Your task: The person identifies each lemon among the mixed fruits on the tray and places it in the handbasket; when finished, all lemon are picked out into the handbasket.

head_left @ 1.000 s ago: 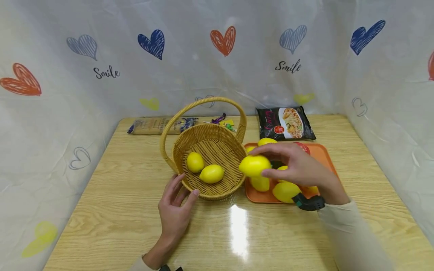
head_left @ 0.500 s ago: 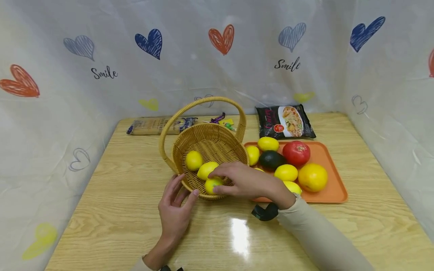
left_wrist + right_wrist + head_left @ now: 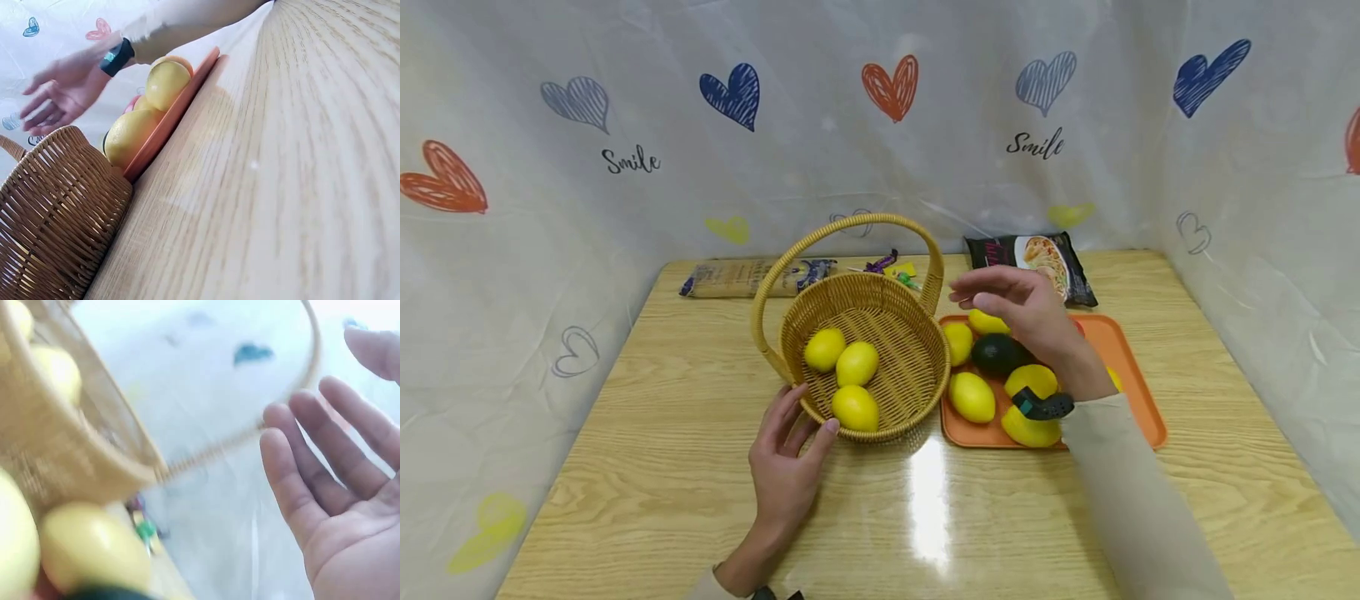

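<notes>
My left hand [image 3: 786, 475] rests against the near left side of a wicker basket [image 3: 917, 425], its fingertips and thumb touching the rim. Inside lie three lemons: one lemon [image 3: 825, 349] at the left, another lemon [image 3: 857, 364] beside it, and a lemon [image 3: 855, 408] near the front wall. With relaxed fingers and nothing held, my right hand [image 3: 1030, 312] is over the back of an orange tray [image 3: 1138, 408]. Its bare palm shows in the right wrist view. On the tray are several lemons, including a front-left lemon [image 3: 972, 397], and an avocado [image 3: 1000, 355]. The hand and forearm partly cover other fruit.
A black noodle packet [image 3: 1071, 267] lies behind the tray, partly behind my right hand. Behind the basket are a long pasta packet [image 3: 737, 279] and small wrapped sweets [image 3: 891, 267]. The basket's tall handle [image 3: 850, 222] arches above it. A heart-printed curtain surrounds the table.
My right hand has carried a lemon into the basket, let go, and moved back right and up over the tray. The basket's lemons have shifted slightly. My left hand stays at the rim.
</notes>
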Demonstrator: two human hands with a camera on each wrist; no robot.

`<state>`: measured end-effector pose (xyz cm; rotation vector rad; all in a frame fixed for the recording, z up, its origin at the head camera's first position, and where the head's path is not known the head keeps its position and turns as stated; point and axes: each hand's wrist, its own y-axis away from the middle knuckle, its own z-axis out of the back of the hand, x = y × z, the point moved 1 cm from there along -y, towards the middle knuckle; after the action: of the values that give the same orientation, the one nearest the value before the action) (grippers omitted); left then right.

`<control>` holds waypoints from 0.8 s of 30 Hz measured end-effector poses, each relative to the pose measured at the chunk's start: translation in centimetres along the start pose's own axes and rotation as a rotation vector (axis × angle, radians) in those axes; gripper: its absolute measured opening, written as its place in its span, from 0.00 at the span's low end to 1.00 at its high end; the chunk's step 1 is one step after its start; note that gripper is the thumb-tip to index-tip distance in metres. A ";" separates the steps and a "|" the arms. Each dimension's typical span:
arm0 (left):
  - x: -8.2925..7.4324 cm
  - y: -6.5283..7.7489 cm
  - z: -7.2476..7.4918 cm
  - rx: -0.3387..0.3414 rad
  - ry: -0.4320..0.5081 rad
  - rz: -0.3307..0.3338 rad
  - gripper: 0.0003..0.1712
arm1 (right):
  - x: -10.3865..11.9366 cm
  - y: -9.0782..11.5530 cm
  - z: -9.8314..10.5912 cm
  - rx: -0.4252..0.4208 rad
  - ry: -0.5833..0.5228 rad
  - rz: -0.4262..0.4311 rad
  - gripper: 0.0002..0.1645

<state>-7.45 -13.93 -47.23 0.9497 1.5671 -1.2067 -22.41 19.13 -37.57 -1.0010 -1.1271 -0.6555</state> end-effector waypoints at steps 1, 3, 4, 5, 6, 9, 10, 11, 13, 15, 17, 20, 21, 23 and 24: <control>0.0 0.0 0.0 0.000 0.002 0.002 0.34 | -0.4 0.0 0.8 -0.037 0.001 -0.016 0.18; 0.0 0.0 0.0 0.001 0.006 0.002 0.34 | -1.1 0.1 2.0 -0.091 0.040 -0.062 0.19; 0.0 0.0 0.0 0.001 0.009 0.002 0.34 | -1.4 0.2 2.5 -0.110 0.072 -0.088 0.20; 0.0 0.0 0.0 0.001 0.012 0.002 0.34 | -1.7 0.2 2.9 -0.122 0.112 -0.116 0.21; 0.0 0.0 0.0 0.002 0.014 0.002 0.34 | -1.9 0.3 3.3 -0.129 0.157 -0.148 0.22; 0.0 0.0 0.0 0.004 0.017 0.001 0.35 | -2.6 0.5 4.1 -0.121 0.310 -0.240 0.26; 0.0 0.0 0.0 0.004 0.017 0.001 0.35 | -2.7 0.6 4.2 -0.111 0.369 -0.266 0.26; 0.0 -0.1 0.0 0.004 0.016 0.001 0.35 | -2.8 0.6 4.3 -0.097 0.435 -0.284 0.27; -0.1 -0.1 0.0 0.004 0.015 0.000 0.35 | -3.1 0.6 4.4 -0.066 0.571 -0.308 0.26; 0.0 -0.1 0.0 0.003 0.014 -0.001 0.35 | -3.3 0.6 4.4 -0.031 0.688 -0.315 0.25; 0.0 -0.1 0.1 0.003 0.016 -0.001 0.35 | -3.4 0.5 4.2 0.007 0.800 -0.317 0.24; 0.1 -0.1 0.1 0.006 0.022 -0.003 0.35 | -3.5 0.5 4.1 0.050 0.913 -0.338 0.25; 0.1 -0.1 0.1 0.008 0.024 -0.003 0.35 | -3.5 0.6 4.1 0.062 0.939 -0.347 0.25; 0.1 -0.1 0.1 0.012 0.028 -0.004 0.35 | -3.6 0.6 4.1 0.078 0.974 -0.366 0.27; 0.1 -0.1 0.1 0.013 0.028 -0.005 0.35 | -3.6 0.6 4.2 0.085 0.981 -0.375 0.28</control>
<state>-7.55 -14.01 -47.30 0.9759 1.5863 -1.2127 -24.82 22.96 -40.74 -0.2829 -0.4459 -1.2119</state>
